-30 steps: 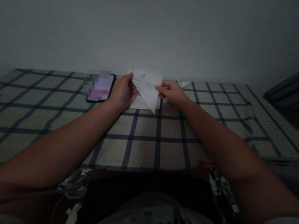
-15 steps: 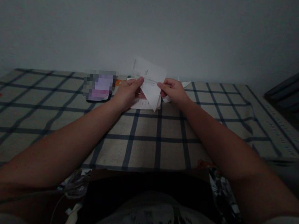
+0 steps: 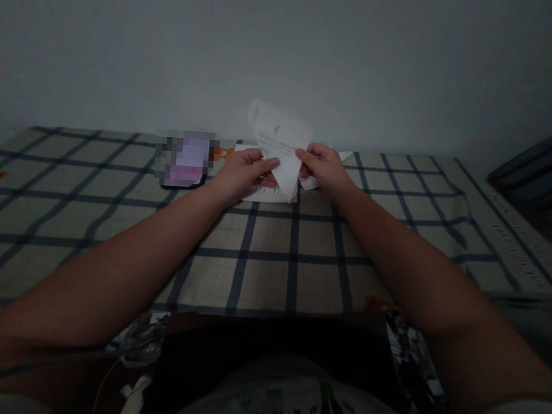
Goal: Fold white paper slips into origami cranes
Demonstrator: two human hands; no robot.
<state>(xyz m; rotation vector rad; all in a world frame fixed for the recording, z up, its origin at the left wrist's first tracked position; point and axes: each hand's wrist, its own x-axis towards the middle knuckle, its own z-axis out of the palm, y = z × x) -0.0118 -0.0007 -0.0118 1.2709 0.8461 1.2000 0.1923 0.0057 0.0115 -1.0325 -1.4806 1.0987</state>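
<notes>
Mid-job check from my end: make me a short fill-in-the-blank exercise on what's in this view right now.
1. The left hand and right hand both hold one printed sheet made of ____.
2. The phone lies on the person's ____ side of that sheet.
3. The hand farther from the phone is the ____ one.
4. A plain grey ____ rises behind the checked cloth.

Missing words: paper; left; right; wall.
</notes>
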